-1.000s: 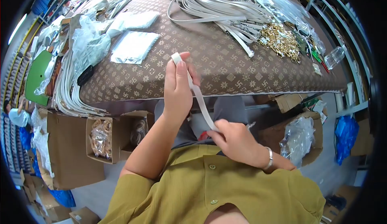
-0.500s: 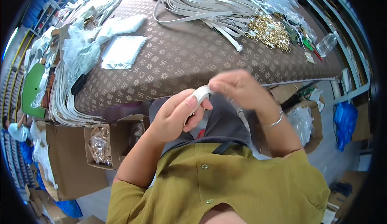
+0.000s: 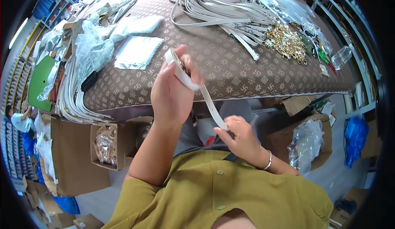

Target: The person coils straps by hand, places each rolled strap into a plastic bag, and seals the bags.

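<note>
A narrow white strap (image 3: 210, 105) is looped around the fingers of my left hand (image 3: 175, 87), which is raised before the table's near edge. From there it slants down to my right hand (image 3: 242, 136), closed on its lower stretch between thumb and fingers above my lap. A small part inside the loop at my left fingers is too blurred to name. On the table, a heap of similar pale straps (image 3: 222, 15) lies beyond my hands, with a pile of gold-coloured metal hardware (image 3: 286, 43) beside it.
The table (image 3: 230, 78) has a brown patterned cover. Clear plastic bags (image 3: 138, 52), a black phone-like object (image 3: 89, 81) and hanging pale straps (image 3: 74, 93) are at left, a clear bottle (image 3: 341, 57) at right. Cardboard boxes (image 3: 78, 159) stand below. Another person (image 3: 22, 122) is far left.
My left hand has risen and turned, carrying the loop up. My right hand has come down and toward me, with a length of strap now stretched between both hands.
</note>
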A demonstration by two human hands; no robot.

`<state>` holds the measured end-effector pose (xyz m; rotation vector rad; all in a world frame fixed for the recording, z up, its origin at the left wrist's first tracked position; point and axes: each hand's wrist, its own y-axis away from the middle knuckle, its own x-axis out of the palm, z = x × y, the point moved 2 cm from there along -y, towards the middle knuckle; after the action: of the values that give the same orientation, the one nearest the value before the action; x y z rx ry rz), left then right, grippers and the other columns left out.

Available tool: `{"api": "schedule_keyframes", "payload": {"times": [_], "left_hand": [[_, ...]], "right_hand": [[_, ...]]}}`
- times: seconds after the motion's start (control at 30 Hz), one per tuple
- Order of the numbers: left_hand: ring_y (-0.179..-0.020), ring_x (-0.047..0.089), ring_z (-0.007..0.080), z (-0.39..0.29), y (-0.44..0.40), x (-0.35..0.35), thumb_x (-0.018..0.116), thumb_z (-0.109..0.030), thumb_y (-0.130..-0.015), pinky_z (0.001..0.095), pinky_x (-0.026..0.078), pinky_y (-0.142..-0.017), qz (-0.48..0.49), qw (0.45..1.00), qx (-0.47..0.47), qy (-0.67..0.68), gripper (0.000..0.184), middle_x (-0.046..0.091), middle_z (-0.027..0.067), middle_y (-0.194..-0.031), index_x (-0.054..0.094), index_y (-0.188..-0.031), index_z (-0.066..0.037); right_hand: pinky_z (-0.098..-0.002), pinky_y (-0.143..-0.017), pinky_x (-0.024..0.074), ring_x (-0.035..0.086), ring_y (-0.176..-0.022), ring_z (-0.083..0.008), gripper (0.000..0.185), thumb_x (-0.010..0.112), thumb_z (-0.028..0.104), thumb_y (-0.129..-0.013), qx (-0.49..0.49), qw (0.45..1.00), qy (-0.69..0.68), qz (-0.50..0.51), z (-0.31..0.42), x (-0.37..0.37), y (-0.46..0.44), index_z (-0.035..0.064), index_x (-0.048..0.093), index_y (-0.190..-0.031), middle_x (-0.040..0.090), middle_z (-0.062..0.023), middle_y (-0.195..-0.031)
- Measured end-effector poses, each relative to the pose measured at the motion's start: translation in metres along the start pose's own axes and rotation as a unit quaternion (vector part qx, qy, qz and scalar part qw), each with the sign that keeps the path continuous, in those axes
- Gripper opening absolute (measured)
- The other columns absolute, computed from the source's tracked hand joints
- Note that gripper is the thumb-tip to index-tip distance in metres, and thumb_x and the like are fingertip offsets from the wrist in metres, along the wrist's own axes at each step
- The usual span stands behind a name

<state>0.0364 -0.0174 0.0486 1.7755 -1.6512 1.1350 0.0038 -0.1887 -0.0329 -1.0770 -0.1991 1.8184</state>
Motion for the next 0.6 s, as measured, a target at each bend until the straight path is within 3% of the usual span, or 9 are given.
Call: {"api": "schedule_keyframes", "payload": {"times": [0.07,0.13,0.2,0.23,0.27,0.37,0.4,0.53,0.6], "left_hand": [[-0.065,0.048,0.0152,-0.004,-0.008,-0.006,0.037,-0.016,-0.095,0.0324,0.041,-0.058,-0.028,0.995,0.059,-0.077,0.028,0.049,0.0065,-0.080,0.044,-0.116,0.001],[-0.068,0.049,0.0163,-0.002,-0.008,-0.012,0.038,-0.014,-0.094,0.0345,0.042,-0.061,-0.043,0.989,0.085,-0.114,0.028,0.050,0.0076,-0.081,0.043,-0.116,0.002],[-0.068,0.050,0.0179,0.004,-0.005,-0.014,0.039,-0.014,-0.092,0.0328,0.041,-0.062,0.033,0.890,0.153,-0.428,0.030,0.052,0.0071,-0.084,0.044,-0.116,0.004],[-0.068,0.050,0.0187,0.011,-0.002,-0.015,0.040,-0.014,-0.092,0.0319,0.041,-0.063,0.075,0.801,0.178,-0.566,0.031,0.053,0.0069,-0.086,0.044,-0.116,0.005],[-0.068,0.050,0.0187,0.015,0.001,-0.019,0.040,-0.014,-0.092,0.0319,0.041,-0.063,0.083,0.804,0.168,-0.564,0.031,0.053,0.0069,-0.086,0.044,-0.116,0.005],[-0.071,0.051,0.0169,0.025,0.010,-0.026,0.037,-0.013,-0.091,0.0302,0.041,-0.063,0.272,0.674,0.117,-0.677,0.029,0.053,0.0073,-0.085,0.046,-0.111,0.006],[-0.071,0.051,0.0169,0.025,0.014,-0.026,0.037,-0.013,-0.091,0.0302,0.041,-0.063,0.281,0.676,0.112,-0.671,0.029,0.053,0.0073,-0.085,0.046,-0.111,0.006],[-0.065,0.049,0.0141,0.014,0.034,-0.014,0.039,-0.015,-0.090,0.0272,0.039,-0.059,0.356,0.682,-0.009,-0.639,0.028,0.052,0.0063,-0.078,0.049,-0.106,0.005],[-0.064,0.051,0.0216,0.007,0.038,0.001,0.040,-0.020,-0.092,0.0332,0.041,-0.061,0.344,0.727,-0.136,-0.578,0.028,0.052,0.0097,-0.073,0.049,-0.098,0.005]], "right_hand": [[-0.0270,-0.048,0.0417,0.054,-0.054,-0.0225,0.017,0.066,0.011,-0.080,0.041,0.999,-0.002,0.031,0.008,-0.002,0.004,0.0011,0.055,-0.088,0.054,-0.0113,-0.064],[-0.0314,-0.047,0.0412,0.052,-0.053,-0.0251,0.017,0.067,0.009,-0.077,0.114,0.992,-0.028,-0.039,0.016,-0.007,0.005,0.0019,0.056,-0.088,0.051,-0.0103,-0.062],[-0.0335,-0.047,0.0410,0.051,-0.052,-0.0264,0.018,0.068,0.008,-0.075,0.157,0.984,-0.038,-0.077,0.026,-0.021,0.001,0.0023,0.056,-0.088,0.050,-0.0099,-0.061],[-0.0344,-0.047,0.0410,0.051,-0.052,-0.0264,0.019,0.068,0.008,-0.075,0.105,0.993,0.039,-0.036,0.034,-0.034,-0.009,0.0027,0.056,-0.089,0.050,-0.0099,-0.061],[-0.0352,-0.047,0.0411,0.051,-0.052,-0.0263,0.020,0.068,0.008,-0.074,0.056,0.992,0.115,0.005,0.041,-0.047,-0.019,0.0031,0.057,-0.089,0.050,-0.0099,-0.060],[-0.0361,-0.047,0.0417,0.053,-0.052,-0.0260,0.020,0.067,0.010,-0.073,-0.020,0.974,0.214,0.076,0.049,-0.077,-0.046,0.0037,0.057,-0.089,0.050,-0.0099,-0.059],[-0.0362,-0.047,0.0423,0.054,-0.052,-0.0258,0.019,0.067,0.012,-0.073,-0.063,0.965,0.229,0.115,0.048,-0.083,-0.053,0.0039,0.058,-0.088,0.050,-0.0099,-0.059],[-0.0347,-0.048,0.0428,0.055,-0.054,-0.0262,0.015,0.064,0.017,-0.076,-0.078,0.955,0.224,0.176,0.029,-0.093,-0.074,0.0050,0.059,-0.085,0.052,-0.0100,-0.058],[-0.0321,-0.048,0.0428,0.054,-0.052,-0.0219,0.016,0.063,0.020,-0.079,-0.085,0.964,0.144,0.206,0.016,-0.093,-0.082,0.0053,0.060,-0.083,0.053,-0.0077,-0.058]]}}
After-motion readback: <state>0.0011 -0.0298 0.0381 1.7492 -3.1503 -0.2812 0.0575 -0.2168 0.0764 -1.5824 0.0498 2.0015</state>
